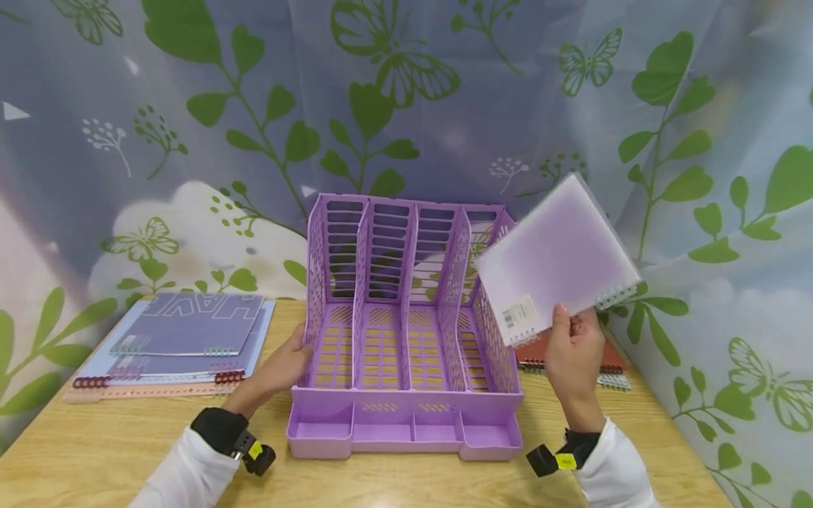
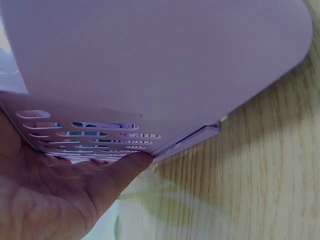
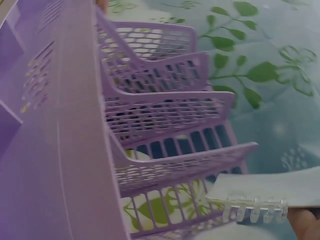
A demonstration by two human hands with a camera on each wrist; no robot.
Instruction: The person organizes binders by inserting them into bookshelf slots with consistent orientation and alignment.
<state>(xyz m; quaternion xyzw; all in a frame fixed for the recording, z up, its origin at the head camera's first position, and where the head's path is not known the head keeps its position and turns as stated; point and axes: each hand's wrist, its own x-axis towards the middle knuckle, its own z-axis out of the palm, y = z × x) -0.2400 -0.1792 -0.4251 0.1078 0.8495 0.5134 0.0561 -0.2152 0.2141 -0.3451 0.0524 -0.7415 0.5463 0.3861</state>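
A purple file organizer (image 1: 406, 398) with upright slatted dividers and shallow front trays stands on the wooden table. Against its left outer side rests my left hand (image 1: 284, 365); in the left wrist view the thumb (image 2: 120, 172) lies along the slotted side panel (image 2: 165, 55). My right hand (image 1: 574, 356) pinches the lower edge of a spiral notebook (image 1: 552, 254), thumb on its face. The notebook has a translucent, pale purple cover and a barcode label, and is held tilted above the organizer's right side. The right wrist view shows its clear rings (image 3: 255, 207) near the outermost divider.
Several spiral notebooks (image 1: 190, 328) lie stacked at the left, blue-grey ones above a pink one. A red-covered notebook (image 1: 612, 358) and another spiral edge lie at the right, partly behind my right hand. A leaf-printed curtain (image 1: 254, 155) hangs behind the table (image 1: 57, 451).
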